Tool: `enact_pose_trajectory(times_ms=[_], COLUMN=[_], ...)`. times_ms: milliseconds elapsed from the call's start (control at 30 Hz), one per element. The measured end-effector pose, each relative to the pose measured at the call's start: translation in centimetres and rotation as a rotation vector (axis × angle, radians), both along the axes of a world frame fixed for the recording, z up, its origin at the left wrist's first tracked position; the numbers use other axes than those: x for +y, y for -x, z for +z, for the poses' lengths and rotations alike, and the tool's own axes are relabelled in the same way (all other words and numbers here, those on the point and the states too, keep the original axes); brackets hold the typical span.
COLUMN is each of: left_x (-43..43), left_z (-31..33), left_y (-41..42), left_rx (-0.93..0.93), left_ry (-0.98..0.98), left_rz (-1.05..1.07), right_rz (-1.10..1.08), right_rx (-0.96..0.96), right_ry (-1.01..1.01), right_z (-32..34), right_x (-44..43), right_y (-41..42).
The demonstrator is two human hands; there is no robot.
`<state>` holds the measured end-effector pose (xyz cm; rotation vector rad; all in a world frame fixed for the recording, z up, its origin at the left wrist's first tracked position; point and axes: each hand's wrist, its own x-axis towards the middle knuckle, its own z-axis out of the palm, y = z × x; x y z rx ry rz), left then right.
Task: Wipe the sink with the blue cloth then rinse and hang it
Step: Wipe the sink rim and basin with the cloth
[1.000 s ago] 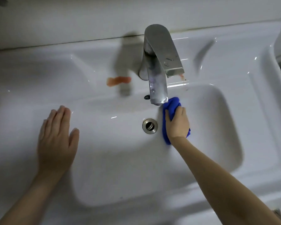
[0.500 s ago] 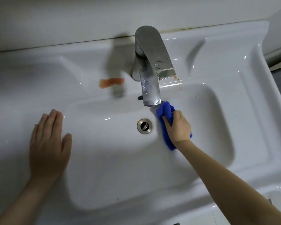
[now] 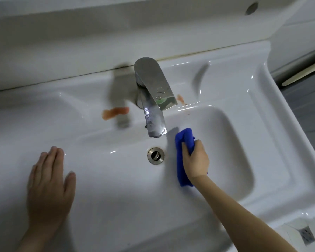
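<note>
- Since we judge the wiping step to be under way, the right hand [image 3: 195, 160] grips the bunched blue cloth [image 3: 185, 140], fingers curled round it. It presses the cloth to the floor of the sink [image 3: 244, 142], just right of the drain [image 3: 155, 155] and near the spout of the tap [image 3: 151, 99].
- The left hand [image 3: 49, 186] lies flat on the left rim, fingers straight and together; we read it as a brace.
- Orange smears [image 3: 115, 112] lie on the deck either side of the tap base, so we judge the wiping unfinished, with rinsing and hanging not yet done.
- The surface is glossy white ceramic in dim light, backed by a white ledge. At lower right we see tiled floor, perhaps with a floor grate [image 3: 306, 235], though the view there is poor.
</note>
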<state>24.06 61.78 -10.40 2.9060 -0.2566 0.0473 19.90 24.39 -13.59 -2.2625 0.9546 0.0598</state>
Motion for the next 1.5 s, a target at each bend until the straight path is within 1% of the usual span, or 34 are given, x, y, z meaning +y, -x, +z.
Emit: enact_pose_trajectory(times_ms=[67, 100, 133, 200, 267, 300, 333, 400, 433, 467, 500, 567, 633, 667, 733, 767, 800, 833, 867, 933, 1000, 1033, 1100, 1167, 1200, 1233, 1333, 1400, 1433, 1467, 1500], left_x=[-0.1, -0.2, -0.2, -0.2, -0.1, -0.1, -0.2, 0.0, 0.2, 0.3, 0.3, 0.2, -0.3, -0.4, -0.4, -0.3, -0.3, -0.3, -0.4, -0.6, -0.7, -0.8, -0.8, -0.6, -0.5, -0.5, -0.4, -0.6, -0.7, -0.7, -0.5], left_z=[0.1, 0.1, 0.1, -0.1, -0.3, -0.4, -0.5, -0.9, -1.1, -1.2, -1.3, -1.2, -0.6, -0.3, 0.0, 0.0, 0.0, 0.1, 0.3, 0.5, 0.7, 0.6, 0.7, 0.9, 1.0, 1.0, 0.6, 0.6, 0.6, 0.7, 0.6], left_y=[-0.2, -0.3, -0.3, -0.4, -0.6, -0.7, -0.7, -0.5, -0.4, -0.5, -0.6, -0.6, -0.7, -0.7, -0.6, -0.5, -0.4, -0.4, -0.5, -0.7, -0.8, -0.7, -0.5, -0.4, -0.4, -0.4, -0.4, -0.6, -0.6, -0.5, -0.4], left_rx=[0.001, -0.006, -0.014, -0.033, -0.04, -0.04, -0.039, -0.028, -0.023, -0.025, -0.029, -0.029, -0.033, -0.029, -0.02, -0.013, -0.004, 0.004, 0.006, -0.001, 0.01, 0.021, 0.028, 0.034, 0.044, 0.054, 0.049, 0.043, 0.047, 0.049, 0.047], left_ry=[0.003, 0.005, 0.006, 0.006, 0.013, 0.016, 0.017, 0.025, 0.035, 0.041, 0.043, 0.05, 0.044, 0.031, 0.01, 0.003, -0.004, -0.008, -0.008, -0.006, 0.004, 0.008, 0.007, -0.008, -0.013, -0.015, -0.014, -0.021, -0.026, -0.028, -0.029], left_rz=[0.003, 0.004, 0.0, -0.017, -0.022, -0.02, -0.014, -0.001, -0.002, -0.007, -0.012, -0.02, -0.023, -0.012, 0.0, -0.002, -0.004, -0.006, -0.005, -0.004, 0.008, 0.015, 0.018, 0.002, 0.003, 0.011, 0.013, 0.013, 0.013, 0.017, 0.019], right_rz=[-0.312, -0.423, -0.509, -0.652, -0.724, -0.666, -0.523, -0.103, 0.069, 0.149, 0.146, 0.037, -0.04, -0.002, 0.208, 0.309, 0.363, 0.364, 0.318, 0.121, 0.012, 0.024, 0.17, 0.336, 0.367, 0.347, 0.112, 0.01, 0.011, 0.073, 0.19], right_rx=[-0.318, -0.455, -0.551, -0.65, -0.679, -0.649, -0.616, -0.511, -0.44, -0.373, -0.321, -0.253, -0.259, -0.279, -0.312, -0.32, -0.311, -0.294, -0.257, -0.202, -0.249, -0.266, -0.307, -0.311, -0.287, -0.261, -0.242, -0.269, -0.263, -0.276, -0.304], right_ry=[-0.116, -0.124, -0.127, -0.117, -0.1, -0.087, -0.074, 0.006, 0.05, 0.114, 0.176, 0.27, 0.263, 0.22, 0.113, 0.105, 0.121, 0.168, 0.218, 0.312, 0.317, 0.27, 0.164, 0.153, 0.18, 0.212, 0.336, 0.303, 0.25, 0.215, 0.202], right_z=[2.2, 3.1, 3.7, 4.3, 3.8, 3.6, 3.5, 3.8, 4.2, 4.8, 5.4, 6.4, 6.7, 6.7, 6.4, 6.5, 6.7, 6.8, 6.8, 6.9, 6.2, 6.1, 6.3, 7.0, 7.2, 7.2, 6.8, 6.2, 6.3, 6.4, 6.5], right_x=[-1.1, -1.8, -2.5, -3.1, -2.2, -1.1, 0.2, 1.9, 1.3, -0.1, -1.9, -4.8, -4.2, -2.1, 2.1, 2.6, 1.5, -0.5, -2.7, -6.1, -5.1, -3.2, 0.3, 0.2, -1.2, -2.9, -6.2, -4.2, -2.3, -0.5, 0.6], right_y=[-1.7, -3.4, -5.5, -9.8, -12.2, -12.3, -11.9, -10.4, -10.1, -10.4, -11.1, -12.8, -14.3, -14.6, -13.8, -13.0, -12.4, -12.1, -12.1, -12.4, -13.3, -13.8, -13.8, -13.0, -12.6, -12.3, -12.7, -14.0, -14.3, -14.1, -13.5])
